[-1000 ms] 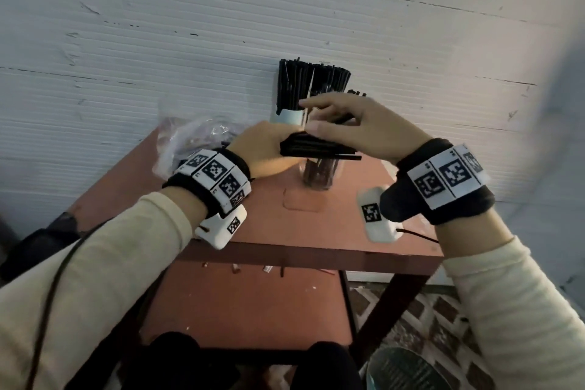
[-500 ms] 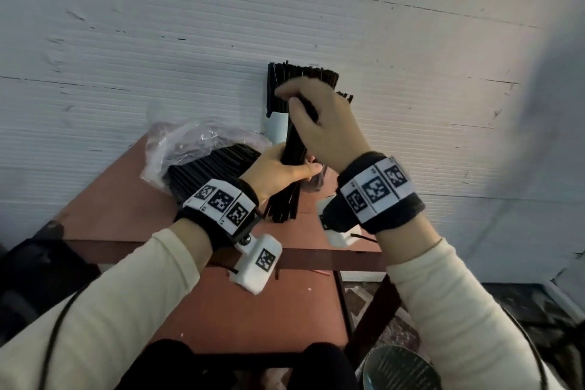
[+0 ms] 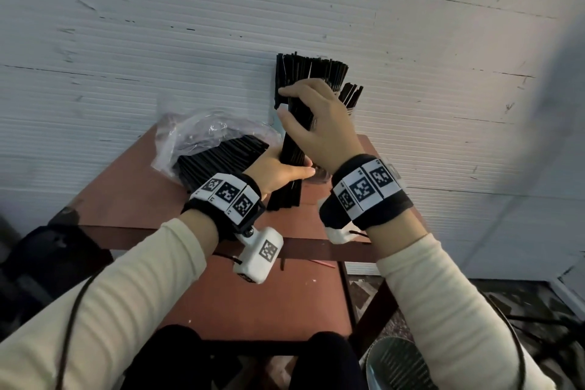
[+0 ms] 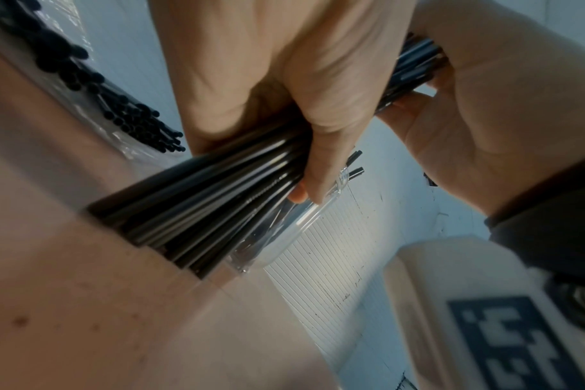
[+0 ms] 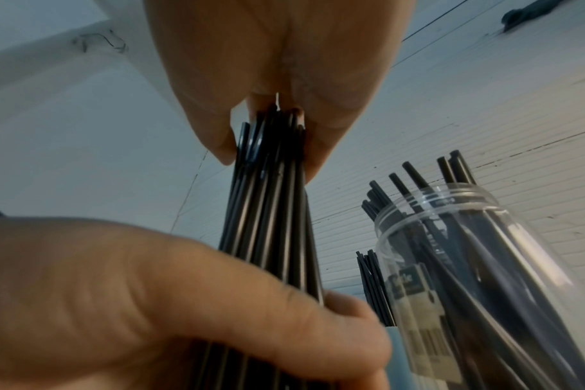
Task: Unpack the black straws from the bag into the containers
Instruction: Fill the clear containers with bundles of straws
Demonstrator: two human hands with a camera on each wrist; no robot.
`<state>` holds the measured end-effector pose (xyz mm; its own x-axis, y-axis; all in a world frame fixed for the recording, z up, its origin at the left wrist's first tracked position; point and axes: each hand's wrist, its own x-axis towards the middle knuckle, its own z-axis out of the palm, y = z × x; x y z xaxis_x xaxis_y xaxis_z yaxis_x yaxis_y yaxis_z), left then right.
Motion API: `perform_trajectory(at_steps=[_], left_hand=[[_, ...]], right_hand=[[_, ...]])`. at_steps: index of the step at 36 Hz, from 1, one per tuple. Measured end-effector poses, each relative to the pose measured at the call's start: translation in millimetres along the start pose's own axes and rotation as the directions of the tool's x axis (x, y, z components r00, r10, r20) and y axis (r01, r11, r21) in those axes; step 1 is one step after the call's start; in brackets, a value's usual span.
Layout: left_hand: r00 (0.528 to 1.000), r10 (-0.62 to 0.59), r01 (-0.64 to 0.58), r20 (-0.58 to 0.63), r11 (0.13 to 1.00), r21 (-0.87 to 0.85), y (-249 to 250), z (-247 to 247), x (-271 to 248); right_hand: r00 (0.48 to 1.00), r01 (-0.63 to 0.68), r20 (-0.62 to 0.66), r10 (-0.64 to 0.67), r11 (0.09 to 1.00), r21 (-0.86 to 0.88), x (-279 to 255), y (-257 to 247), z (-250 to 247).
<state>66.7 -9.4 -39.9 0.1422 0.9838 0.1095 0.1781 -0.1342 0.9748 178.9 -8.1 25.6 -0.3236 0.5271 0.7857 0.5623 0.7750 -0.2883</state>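
A bundle of black straws (image 3: 294, 142) stands upright with its lower ends on the red-brown table (image 3: 126, 193). My left hand (image 3: 285, 171) grips the bundle low down, and my right hand (image 3: 304, 117) pinches it near the top. In the right wrist view the right hand (image 5: 271, 126) holds the straw tops (image 5: 271, 211) above the left hand (image 5: 151, 303). A clear bag (image 3: 215, 152) with more black straws lies to the left. A pale container (image 3: 310, 70) packed with straws stands at the wall. Beside the bundle is a clear jar (image 5: 468, 264) with several straws.
The table stands against a white ribbed wall (image 3: 158, 41). A lower shelf (image 3: 253, 304) runs under the tabletop. A round metal bin (image 3: 395, 364) stands on the floor at the lower right. Dark bulky things (image 3: 47, 256) lie at the left.
A second ago both hands held the bundle flat above the jar. It has since swung upright with its ends on the table, left of the jar.
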Motion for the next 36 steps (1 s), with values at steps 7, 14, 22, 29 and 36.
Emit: perform_trajectory(at_steps=[7,14,22,29,36], left_hand=[[0.999,0.005,-0.007,0.054,0.999,0.033,0,-2,-1],[0.997,0.065,-0.060,-0.032,0.988,0.141,1,-9,-4],[0.941,0.103,-0.236,0.322,0.881,0.410,32,-30,-17],[0.890,0.130,-0.328,0.438,0.849,0.415,44,-27,-20],[0.957,0.256,-0.287,0.137,0.905,0.313,59,-13,1]], right_hand=[[1.000,-0.010,-0.018,0.011,1.000,0.020,1,-4,4],[0.993,-0.104,-0.042,0.108,0.991,0.087,-4,-10,-10],[0.857,-0.368,0.446,0.258,0.912,0.180,-11,-13,-35],[0.886,-0.298,0.435,0.160,0.916,0.270,-12,-20,-35],[0.962,-0.271,0.132,0.237,0.854,0.443,27,4,-62]])
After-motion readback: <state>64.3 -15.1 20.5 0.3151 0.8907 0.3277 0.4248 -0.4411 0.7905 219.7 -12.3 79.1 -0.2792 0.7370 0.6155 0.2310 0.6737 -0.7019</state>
